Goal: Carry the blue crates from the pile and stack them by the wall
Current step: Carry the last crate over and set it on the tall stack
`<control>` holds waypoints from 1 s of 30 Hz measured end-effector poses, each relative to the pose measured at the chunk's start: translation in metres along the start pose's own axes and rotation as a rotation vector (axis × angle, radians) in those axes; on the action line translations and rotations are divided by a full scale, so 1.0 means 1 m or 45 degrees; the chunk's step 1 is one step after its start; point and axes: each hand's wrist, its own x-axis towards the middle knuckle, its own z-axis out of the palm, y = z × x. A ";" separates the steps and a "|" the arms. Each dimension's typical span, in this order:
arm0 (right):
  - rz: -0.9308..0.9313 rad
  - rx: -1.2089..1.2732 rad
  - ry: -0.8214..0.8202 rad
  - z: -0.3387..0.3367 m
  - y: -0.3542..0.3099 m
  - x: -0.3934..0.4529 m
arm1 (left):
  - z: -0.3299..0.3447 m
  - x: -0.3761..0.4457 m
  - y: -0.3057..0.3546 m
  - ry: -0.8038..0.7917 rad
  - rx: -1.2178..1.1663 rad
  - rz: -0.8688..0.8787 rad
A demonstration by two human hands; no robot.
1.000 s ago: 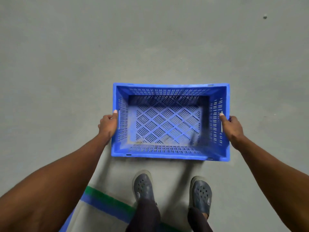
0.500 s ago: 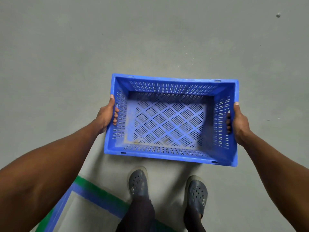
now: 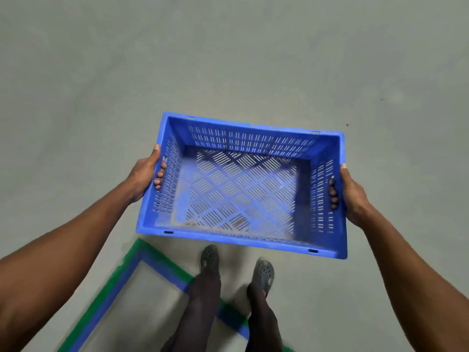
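Observation:
An empty blue crate (image 3: 251, 142) with slotted walls and a lattice floor hangs in the air in front of me, above the grey concrete. It is tilted slightly, with its right end nearer me. My left hand (image 3: 144, 174) grips the left end wall, fingers curled through the handle slot. The right end wall is held the same way by my right hand (image 3: 351, 191). Neither the pile nor the wall shows in the head view.
Grey concrete floor (image 3: 228, 59) fills the view ahead and to both sides. A rectangle marked in green and blue floor tape (image 3: 162, 265) lies at the lower left. My two feet in dark perforated clogs (image 3: 210, 260) stand below the crate, beside the tape's corner.
The crate has risen from low near the floor towards me, held by both hands throughout. More of the taped rectangle has come into view at lower left.

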 end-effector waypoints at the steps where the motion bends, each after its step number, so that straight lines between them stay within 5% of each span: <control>1: -0.027 -0.007 -0.003 0.000 -0.025 -0.029 | -0.012 -0.027 0.021 0.019 -0.022 0.020; 8: -0.177 0.049 -0.049 0.007 -0.141 -0.205 | -0.093 -0.205 0.114 0.138 -0.174 0.182; 15: -0.239 0.025 -0.238 0.017 -0.184 -0.291 | -0.150 -0.332 0.125 0.293 -0.310 0.292; 30: -0.438 -0.522 -0.795 0.155 -0.177 -0.396 | -0.206 -0.570 -0.070 0.958 -0.709 0.269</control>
